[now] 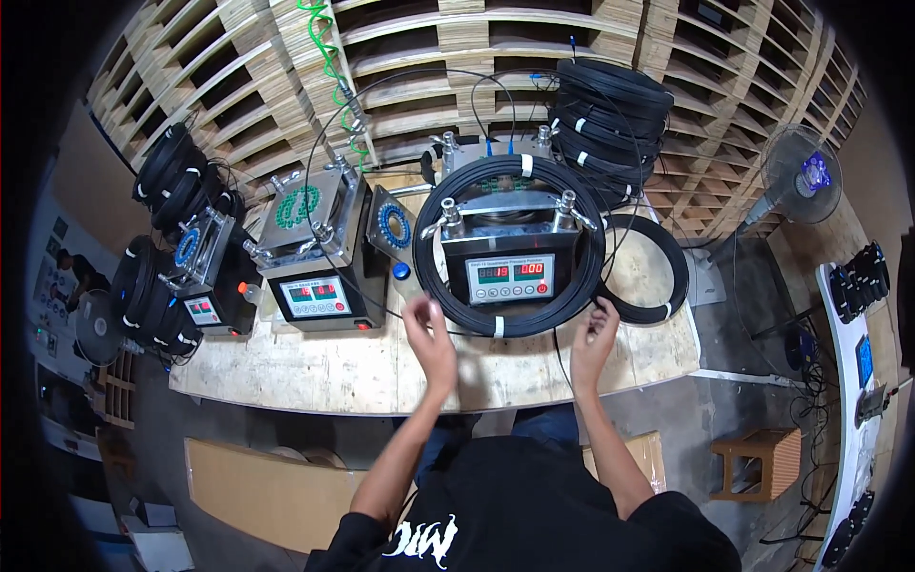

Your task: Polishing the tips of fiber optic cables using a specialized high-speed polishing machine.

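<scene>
A large coil of black cable (426,276) with white ties stands tilted around the front of a metal press with a red and green display (513,278). At its lower left edge is my left hand (431,345), raised, its fingers apart beside a thin loose cable. My right hand (593,345) is at the lower right edge, fingers curled around black cable there; exactly which strand they grip is partly hidden. A second black coil (679,276) lies flat on the table, just right of my right hand. Thin cable ends with blue tips (490,149) reach the back of the press.
Two more presses, a middle one (319,296) and a smaller one (208,310), stand to the left on the wooden table (286,367). Black coils are stacked at the back right (610,124) and far left (172,181). A fan (801,176) stands right. Wooden pallets (429,43) line the back.
</scene>
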The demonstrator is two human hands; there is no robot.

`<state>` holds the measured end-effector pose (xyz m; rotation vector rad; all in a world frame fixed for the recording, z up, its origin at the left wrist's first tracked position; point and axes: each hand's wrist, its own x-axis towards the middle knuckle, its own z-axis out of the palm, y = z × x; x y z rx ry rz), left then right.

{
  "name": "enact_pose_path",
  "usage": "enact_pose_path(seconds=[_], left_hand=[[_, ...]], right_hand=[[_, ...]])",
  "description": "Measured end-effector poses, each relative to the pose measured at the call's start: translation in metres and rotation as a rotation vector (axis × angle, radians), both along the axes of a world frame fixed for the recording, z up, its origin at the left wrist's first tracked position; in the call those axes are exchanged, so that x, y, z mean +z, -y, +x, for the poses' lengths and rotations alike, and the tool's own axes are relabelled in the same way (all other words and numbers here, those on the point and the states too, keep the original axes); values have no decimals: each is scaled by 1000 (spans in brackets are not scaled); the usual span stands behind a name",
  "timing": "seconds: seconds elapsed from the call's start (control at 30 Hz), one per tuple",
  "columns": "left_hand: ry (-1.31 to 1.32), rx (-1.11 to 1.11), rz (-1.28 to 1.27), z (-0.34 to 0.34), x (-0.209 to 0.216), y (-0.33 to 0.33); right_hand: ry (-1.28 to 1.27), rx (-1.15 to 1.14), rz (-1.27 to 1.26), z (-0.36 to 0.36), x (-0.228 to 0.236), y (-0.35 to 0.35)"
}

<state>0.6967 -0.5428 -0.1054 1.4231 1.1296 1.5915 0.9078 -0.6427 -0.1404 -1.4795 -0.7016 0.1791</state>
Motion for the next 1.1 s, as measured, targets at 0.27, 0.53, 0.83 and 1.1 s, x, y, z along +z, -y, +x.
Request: enact_pose_path(seconds=[0.27,0.53,0.83,1.1], left_hand=[[595,-360,-667,-1,-47,37],[231,-201,-562,8,-16,-2],[453,-40,-236,-15,5,-48],[256,-70,-12,-16,27,-63]], right_hand=[[-416,52,9,17,-28,-23],[-452,35,-43,23,3,-48],[-185,-24,47,43,24,-66],[-104,117,141,71,55,-87]])
